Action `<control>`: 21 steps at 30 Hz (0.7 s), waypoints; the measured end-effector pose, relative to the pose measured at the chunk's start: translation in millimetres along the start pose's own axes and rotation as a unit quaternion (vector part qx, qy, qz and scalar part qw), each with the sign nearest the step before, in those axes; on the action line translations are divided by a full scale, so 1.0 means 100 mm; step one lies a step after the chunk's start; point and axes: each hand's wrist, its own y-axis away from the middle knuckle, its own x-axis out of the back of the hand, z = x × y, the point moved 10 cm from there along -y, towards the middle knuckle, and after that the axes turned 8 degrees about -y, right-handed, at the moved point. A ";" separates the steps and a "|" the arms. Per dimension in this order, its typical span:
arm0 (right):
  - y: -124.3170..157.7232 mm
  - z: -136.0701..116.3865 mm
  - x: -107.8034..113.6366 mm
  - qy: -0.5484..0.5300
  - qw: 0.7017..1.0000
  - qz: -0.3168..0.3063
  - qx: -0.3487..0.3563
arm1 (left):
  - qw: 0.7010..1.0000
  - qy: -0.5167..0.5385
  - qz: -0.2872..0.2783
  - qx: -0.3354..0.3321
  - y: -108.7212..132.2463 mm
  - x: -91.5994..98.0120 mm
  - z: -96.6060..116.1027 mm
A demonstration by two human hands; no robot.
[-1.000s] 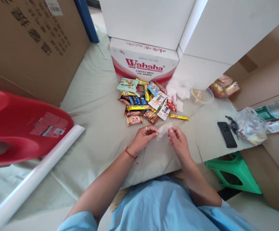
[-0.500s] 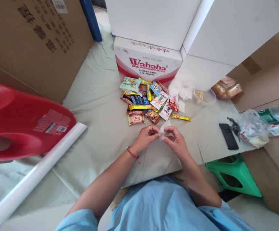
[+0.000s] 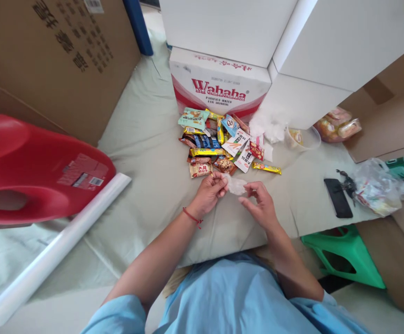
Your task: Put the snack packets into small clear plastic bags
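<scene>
A small crumpled piece of clear plastic (image 3: 236,186), perhaps a bag, is pinched at its left end by my left hand (image 3: 213,190). Beside its right end is my right hand (image 3: 260,202), thumb and forefinger apart; whether a fingertip touches the plastic I cannot tell. Just beyond the hands lies a heap of packaged snacks (image 3: 207,151), with a cream-coloured packet (image 3: 201,170) nearest my left hand. A yellow snack bar (image 3: 266,168) lies apart from the heap, above my right hand.
Behind the snacks stands a Wahaha carton (image 3: 219,88). White crumpled plastic (image 3: 273,128) and a clear bowl (image 3: 303,141) sit to its right. Further right are a black phone (image 3: 338,198) and a plastic bag (image 3: 378,188). On the left are a red container (image 3: 45,171) and a white roll (image 3: 59,246).
My right hand has loosened its pinch and drawn slightly right, its fingers parting. The clear plastic now spreads out wider from my left hand, which still holds it.
</scene>
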 end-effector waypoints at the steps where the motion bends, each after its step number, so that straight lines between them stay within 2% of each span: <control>1: 0.01 -0.08 -0.04 0.035 0.999 -0.006 0.038 | 1.000 0.000 -0.004 0.007 0.01 -0.01 -0.01; 3: 0.03 -0.18 -0.13 0.079 0.993 -0.016 0.087 | 1.000 -0.002 -0.013 0.017 0.03 -0.03 -0.03; 5: 0.03 -0.19 -0.15 0.083 0.993 -0.021 0.087 | 1.000 -0.004 -0.017 0.023 0.03 -0.05 -0.04; 10: -0.03 -0.04 -0.01 0.028 0.999 -0.018 -0.003 | 0.999 -0.005 -0.039 0.028 0.03 -0.07 -0.01; 14: -0.03 -0.04 0.03 -0.028 0.999 -0.036 -0.023 | 0.997 -0.004 -0.071 0.032 0.05 -0.14 0.00; 16: -0.01 0.02 0.02 -0.076 0.995 -0.033 -0.062 | 0.996 0.008 -0.081 0.030 0.07 -0.17 0.01; 21: 0.07 0.23 -0.03 -0.263 0.947 0.015 -0.186 | 0.999 -0.011 -0.044 -0.013 0.06 -0.11 0.04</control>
